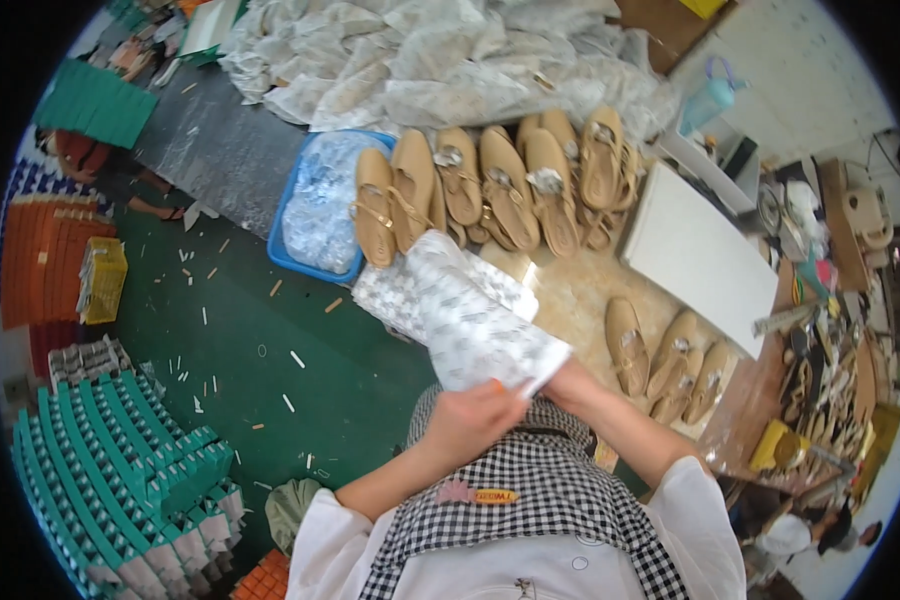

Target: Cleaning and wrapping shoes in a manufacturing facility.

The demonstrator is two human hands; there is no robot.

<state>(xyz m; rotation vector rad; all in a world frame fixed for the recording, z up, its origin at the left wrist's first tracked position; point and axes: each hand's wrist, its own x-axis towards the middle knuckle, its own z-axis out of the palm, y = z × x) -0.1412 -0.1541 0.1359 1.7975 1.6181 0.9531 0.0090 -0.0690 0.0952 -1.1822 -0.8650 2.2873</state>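
A white sheet of printed tissue paper [480, 320] hangs slanted in front of me, its near end at my waist. My left hand [475, 418] is closed on its lower edge, with a spot of orange at a fingertip. My right hand [562, 386] grips the near right corner; its fingers are partly hidden behind the paper. Beneath the sheet lies a stack of similar printed tissue paper [385, 300] at the table edge. Just beyond, a row of tan shoes [505, 190] with straps stands on the table, some with crumpled wrapping inside.
Left of the shoes is a blue bin [280, 235] with clear plastic. More tan shoes [625, 345] lie at right, near a white board [700, 255]. Plastic sheeting [450, 60] covers the back. Green stacked boxes [100, 480] stand on the littered floor; a person [85, 155] is at far left.
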